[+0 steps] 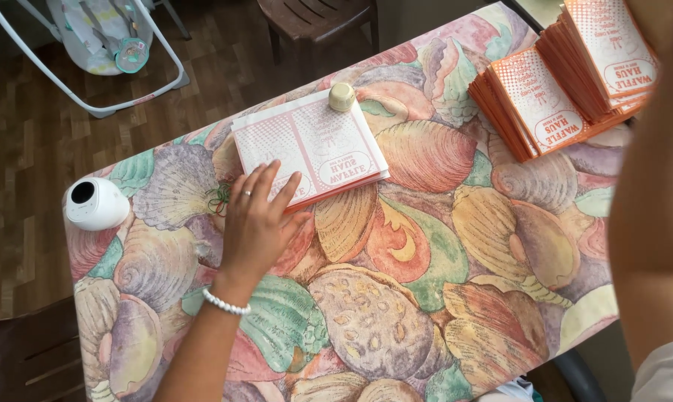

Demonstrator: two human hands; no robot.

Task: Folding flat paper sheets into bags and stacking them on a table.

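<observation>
Resting: left hand (258, 216) lies flat, fingers spread and holding nothing, fingertips on the near corner of a small stack of pale pink-and-white printed paper sleeves (310, 147)
Left wrist: white bead bracelet (225, 304); a ring shows on one finger
Right hand: not in view; only a bare forearm fills the right edge, so its state cannot be told
Stack position: towards the far left part of the surface (396, 298), which is covered in a pastel seashell-print cloth
On the stack: small round cream-coloured knob-shaped object (342, 97), sitting at the far corner
Far right: larger fanned pile of orange-and-white printed paper sleeves (567, 82), well apart from the hand
Left edge: white rounded device with a dark lens (96, 203), standing near the surface's edge
Beyond: brown plastic chair (318, 18) and a white-framed baby bouncer (102, 45) on the wooden floor
</observation>
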